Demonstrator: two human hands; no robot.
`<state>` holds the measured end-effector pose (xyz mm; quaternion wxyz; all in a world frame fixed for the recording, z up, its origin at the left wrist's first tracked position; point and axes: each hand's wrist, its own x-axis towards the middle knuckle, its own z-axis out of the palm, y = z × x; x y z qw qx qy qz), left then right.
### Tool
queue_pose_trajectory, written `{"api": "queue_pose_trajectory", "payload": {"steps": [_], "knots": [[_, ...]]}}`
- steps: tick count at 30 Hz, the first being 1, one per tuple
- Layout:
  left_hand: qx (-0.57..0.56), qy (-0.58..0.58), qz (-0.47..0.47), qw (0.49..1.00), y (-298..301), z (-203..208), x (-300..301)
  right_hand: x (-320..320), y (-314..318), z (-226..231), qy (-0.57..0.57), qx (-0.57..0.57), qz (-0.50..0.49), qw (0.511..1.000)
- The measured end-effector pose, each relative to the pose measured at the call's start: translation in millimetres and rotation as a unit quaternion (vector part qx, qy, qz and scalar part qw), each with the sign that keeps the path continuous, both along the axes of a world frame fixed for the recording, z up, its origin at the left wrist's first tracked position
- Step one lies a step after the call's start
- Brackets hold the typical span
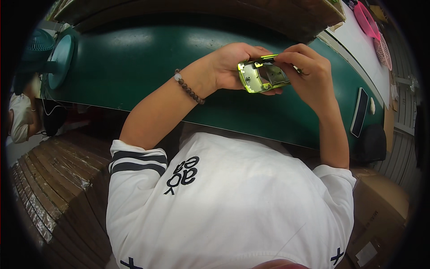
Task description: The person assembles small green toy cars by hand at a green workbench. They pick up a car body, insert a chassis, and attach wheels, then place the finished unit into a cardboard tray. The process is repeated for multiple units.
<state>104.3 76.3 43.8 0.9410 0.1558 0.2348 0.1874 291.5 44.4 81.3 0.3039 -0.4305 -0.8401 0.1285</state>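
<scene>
A lime-green, hollow plastic shell (pixel 253 81), shaped like a toy car body, is held over the green table with its inner side turned up. My left hand (pixel 229 67) is closed around its far and left side, fingers reaching underneath. At the shell's right end, my right hand (pixel 310 67) has thumb and fingers pinched together. A small dark piece (pixel 270 61) shows by those fingertips along the far rim; whether they grip it or just the rim is hidden. A beaded bracelet (pixel 190 92) circles my left wrist.
The green tabletop (pixel 148 80) stretches beneath my hands. A teal fan (pixel 60 62) stands at the left end, a phone (pixel 359 112) lies at right beside a black object (pixel 373 142). A wooden shelf edge (pixel 215 13) borders the far side. Cardboard (pixel 58 179) is stacked lower left; another person (pixel 22 116) sits beyond.
</scene>
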Motion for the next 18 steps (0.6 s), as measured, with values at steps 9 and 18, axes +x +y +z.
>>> {"api": "queue_pose_trajectory", "payload": {"steps": [9,18], "knots": [[0.021,0.030,-0.009,0.999,1.7,-4.6,-0.8,-0.9,-0.5,-5.4,0.022,-0.036,0.014,0.999],[0.017,0.081,-0.015,0.996,-1.7,3.2,0.9,3.0,0.2,-7.5,-0.013,-0.007,0.056,0.998]]}}
